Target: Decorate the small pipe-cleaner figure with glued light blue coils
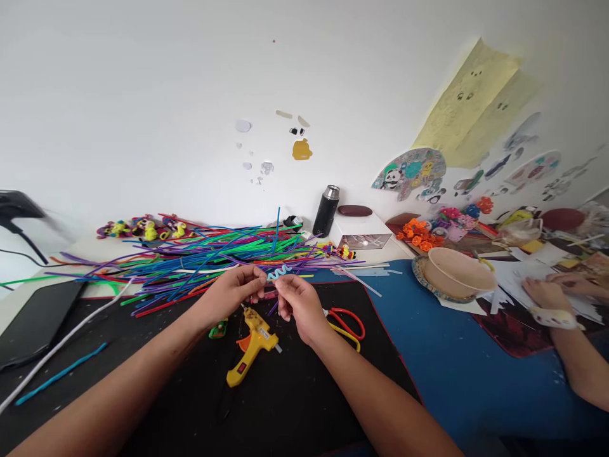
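At the centre of the frame, the left hand [236, 289] and right hand [303, 308] are close together, each with fingertips pinched on a pale blue wavy strip [280, 272]. Pulling them apart too hard could straighten its waves. Just below lies a glue gun [257, 346], nozzle near the left hand; if hot, it could burn a lowered finger. Scissors [363, 329] rest right of it, near the right wrist, where a sideways sweep might knock them. Above, left of centre, sprawls a pile of stems [228, 247]; a dropped strip could get lost there.
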{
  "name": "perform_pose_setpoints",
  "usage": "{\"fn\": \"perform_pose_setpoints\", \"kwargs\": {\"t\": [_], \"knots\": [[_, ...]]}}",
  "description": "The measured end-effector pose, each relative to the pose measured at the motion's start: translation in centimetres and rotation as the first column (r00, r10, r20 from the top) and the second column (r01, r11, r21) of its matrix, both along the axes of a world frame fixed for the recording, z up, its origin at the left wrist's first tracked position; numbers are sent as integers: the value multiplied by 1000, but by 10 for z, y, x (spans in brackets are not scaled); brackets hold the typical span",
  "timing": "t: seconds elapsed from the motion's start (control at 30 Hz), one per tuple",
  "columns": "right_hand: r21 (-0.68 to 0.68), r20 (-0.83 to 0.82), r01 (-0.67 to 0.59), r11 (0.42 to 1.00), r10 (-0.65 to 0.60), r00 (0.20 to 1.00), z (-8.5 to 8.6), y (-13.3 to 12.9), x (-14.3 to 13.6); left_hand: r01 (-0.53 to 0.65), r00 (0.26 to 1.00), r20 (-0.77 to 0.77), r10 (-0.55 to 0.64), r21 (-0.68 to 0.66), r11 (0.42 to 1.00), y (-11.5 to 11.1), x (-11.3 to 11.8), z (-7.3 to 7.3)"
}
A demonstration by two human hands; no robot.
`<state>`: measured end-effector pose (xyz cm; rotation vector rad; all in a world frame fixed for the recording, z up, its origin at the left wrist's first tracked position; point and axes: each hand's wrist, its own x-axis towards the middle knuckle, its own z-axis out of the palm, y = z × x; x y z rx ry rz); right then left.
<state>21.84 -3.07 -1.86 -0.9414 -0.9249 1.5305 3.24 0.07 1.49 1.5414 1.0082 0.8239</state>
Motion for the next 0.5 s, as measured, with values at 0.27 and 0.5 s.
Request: {"fn": "perform_pose_setpoints", "kwargs": {"t": [0.27, 0.5], "knots": [[42, 31, 4, 999, -5, 1000, 3, 8, -10, -35, 997, -59, 40, 83, 996, -1, 2, -6], [54, 39, 43, 998, -45, 998, -4, 17, -14, -57, 991, -108, 72, 141, 988, 0, 1, -8]]}}
